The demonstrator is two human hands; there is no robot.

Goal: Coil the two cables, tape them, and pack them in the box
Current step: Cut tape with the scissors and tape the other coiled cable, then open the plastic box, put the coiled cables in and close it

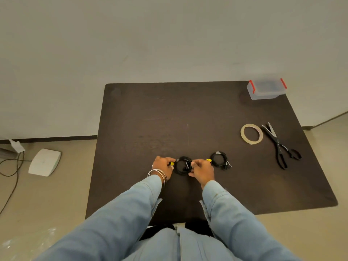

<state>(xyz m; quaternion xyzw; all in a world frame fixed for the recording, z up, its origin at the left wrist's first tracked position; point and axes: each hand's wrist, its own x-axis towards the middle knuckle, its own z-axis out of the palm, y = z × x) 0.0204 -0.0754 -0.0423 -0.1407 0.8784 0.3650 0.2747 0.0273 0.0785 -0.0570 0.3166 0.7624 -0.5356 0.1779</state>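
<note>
Two black coiled cables lie on the dark table [169,113]. The left coil [183,166] sits between my hands; my left hand [163,166] pinches its left side at a yellow tag, and my right hand [202,171] grips its right side. The second coil [219,159], also with a yellow tag, rests just right of my right hand, untouched. A roll of beige tape [251,133] lies flat to the right. The clear plastic box [267,88] with red latches stands closed at the far right corner.
Black-handled scissors [278,146] lie right of the tape, near the table's right edge. On the floor to the left are a white device [44,162] and dark cords [11,166]. A pale wall rises behind the table.
</note>
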